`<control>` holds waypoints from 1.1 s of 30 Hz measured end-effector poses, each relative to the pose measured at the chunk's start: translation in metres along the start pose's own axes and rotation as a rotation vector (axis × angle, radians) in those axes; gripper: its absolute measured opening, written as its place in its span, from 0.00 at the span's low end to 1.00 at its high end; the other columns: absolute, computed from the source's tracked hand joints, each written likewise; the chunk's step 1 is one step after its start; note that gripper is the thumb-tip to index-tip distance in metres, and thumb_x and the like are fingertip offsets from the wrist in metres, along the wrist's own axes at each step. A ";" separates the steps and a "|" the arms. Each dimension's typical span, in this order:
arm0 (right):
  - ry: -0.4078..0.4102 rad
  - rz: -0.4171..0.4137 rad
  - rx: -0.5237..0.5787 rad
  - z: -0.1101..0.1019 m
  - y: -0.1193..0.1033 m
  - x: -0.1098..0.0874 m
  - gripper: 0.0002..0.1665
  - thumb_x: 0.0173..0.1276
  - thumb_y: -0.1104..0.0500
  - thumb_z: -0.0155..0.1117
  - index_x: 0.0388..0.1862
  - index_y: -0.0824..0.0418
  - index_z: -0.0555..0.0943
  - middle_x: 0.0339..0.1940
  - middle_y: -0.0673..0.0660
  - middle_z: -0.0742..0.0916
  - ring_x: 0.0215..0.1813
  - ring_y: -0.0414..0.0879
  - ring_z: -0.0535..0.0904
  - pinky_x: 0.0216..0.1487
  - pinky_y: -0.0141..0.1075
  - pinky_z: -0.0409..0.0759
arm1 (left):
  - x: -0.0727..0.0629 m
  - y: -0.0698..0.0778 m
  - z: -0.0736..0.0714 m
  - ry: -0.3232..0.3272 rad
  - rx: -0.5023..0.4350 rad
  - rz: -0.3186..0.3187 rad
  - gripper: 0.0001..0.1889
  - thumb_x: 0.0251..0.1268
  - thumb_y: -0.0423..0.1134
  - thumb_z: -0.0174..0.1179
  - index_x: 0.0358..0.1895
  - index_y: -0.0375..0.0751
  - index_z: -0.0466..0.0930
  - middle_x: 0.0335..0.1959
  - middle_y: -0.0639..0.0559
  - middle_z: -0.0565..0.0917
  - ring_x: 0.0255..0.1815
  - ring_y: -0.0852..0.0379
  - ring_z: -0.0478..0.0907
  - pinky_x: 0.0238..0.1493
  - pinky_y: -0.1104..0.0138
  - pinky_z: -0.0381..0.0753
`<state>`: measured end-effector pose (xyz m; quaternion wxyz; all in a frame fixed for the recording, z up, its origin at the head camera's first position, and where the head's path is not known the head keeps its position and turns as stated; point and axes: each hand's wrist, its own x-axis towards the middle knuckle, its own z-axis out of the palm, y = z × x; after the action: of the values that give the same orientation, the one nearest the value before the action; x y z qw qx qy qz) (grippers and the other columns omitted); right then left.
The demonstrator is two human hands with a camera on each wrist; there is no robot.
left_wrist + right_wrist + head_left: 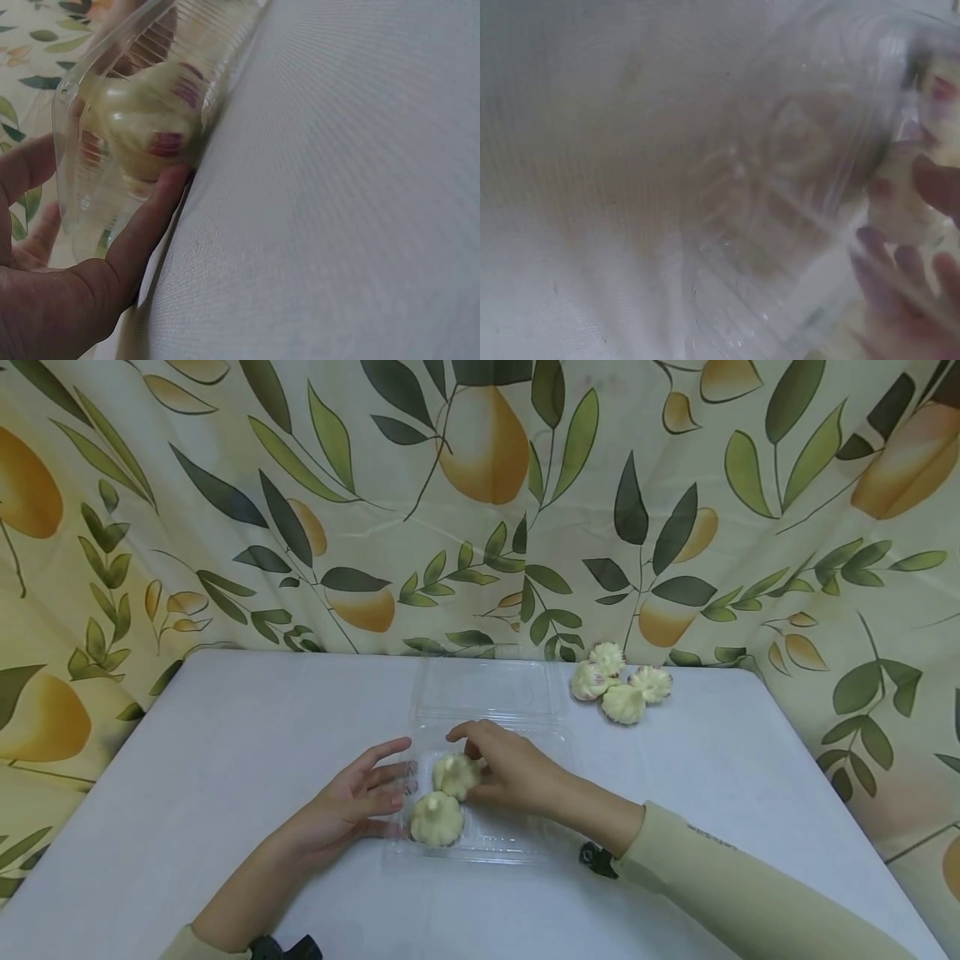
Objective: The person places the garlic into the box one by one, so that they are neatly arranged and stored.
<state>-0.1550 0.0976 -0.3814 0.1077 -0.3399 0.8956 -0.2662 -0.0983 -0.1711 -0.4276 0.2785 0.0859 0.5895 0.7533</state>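
My right hand pinches one garlic bulb at ten o'clock inside the clear box, another bulb sits at eight, and my left hand, fingers spread, touches the box at nine

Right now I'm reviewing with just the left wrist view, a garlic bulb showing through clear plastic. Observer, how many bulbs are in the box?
Observer: Two in the clear box: a front bulb and a rear bulb.

Operator: Any outside it?

Observer: Yes, four loose bulbs, clustered on the white table to the right of the opened lid.

Operator: And the right hand?

Observer: The right hand holds the rear bulb from its right side.
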 end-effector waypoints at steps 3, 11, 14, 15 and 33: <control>0.024 0.039 0.038 0.001 0.000 0.001 0.36 0.55 0.59 0.80 0.60 0.53 0.71 0.46 0.49 0.82 0.48 0.44 0.81 0.50 0.37 0.80 | 0.000 0.000 0.000 0.000 0.000 0.000 0.39 0.72 0.29 0.55 0.80 0.50 0.46 0.79 0.35 0.50 0.77 0.33 0.52 0.56 0.43 0.79; 0.011 -0.038 0.034 -0.001 0.004 -0.006 0.15 0.57 0.61 0.77 0.38 0.51 0.79 0.46 0.46 0.82 0.50 0.44 0.81 0.46 0.35 0.82 | 0.001 0.000 0.002 -0.005 0.002 0.001 0.39 0.72 0.29 0.55 0.80 0.50 0.46 0.79 0.35 0.51 0.77 0.33 0.52 0.56 0.43 0.79; -0.009 -0.094 0.044 -0.005 0.005 -0.009 0.12 0.59 0.64 0.73 0.38 0.52 0.83 0.48 0.47 0.82 0.52 0.44 0.80 0.47 0.33 0.83 | 0.001 0.001 0.002 -0.005 0.002 0.005 0.39 0.72 0.29 0.54 0.80 0.50 0.46 0.79 0.35 0.51 0.77 0.33 0.52 0.56 0.43 0.79; -0.019 -0.108 0.044 -0.006 0.006 -0.010 0.11 0.59 0.65 0.72 0.39 0.52 0.84 0.50 0.48 0.83 0.53 0.45 0.80 0.48 0.33 0.83 | 0.001 0.001 0.002 -0.003 0.001 0.007 0.39 0.72 0.29 0.54 0.80 0.50 0.46 0.79 0.35 0.51 0.77 0.33 0.52 0.56 0.43 0.79; 0.007 -0.157 0.142 -0.046 0.022 -0.033 0.25 0.67 0.58 0.69 0.63 0.54 0.79 0.68 0.57 0.79 0.69 0.52 0.74 0.56 0.45 0.82 | 0.000 0.001 0.002 0.001 0.014 0.006 0.38 0.72 0.28 0.54 0.80 0.49 0.47 0.79 0.35 0.53 0.77 0.34 0.53 0.56 0.44 0.79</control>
<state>-0.1600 0.1520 -0.3552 0.1071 -0.3996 0.8453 -0.3381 -0.0976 -0.1703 -0.4257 0.2751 0.0891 0.5946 0.7502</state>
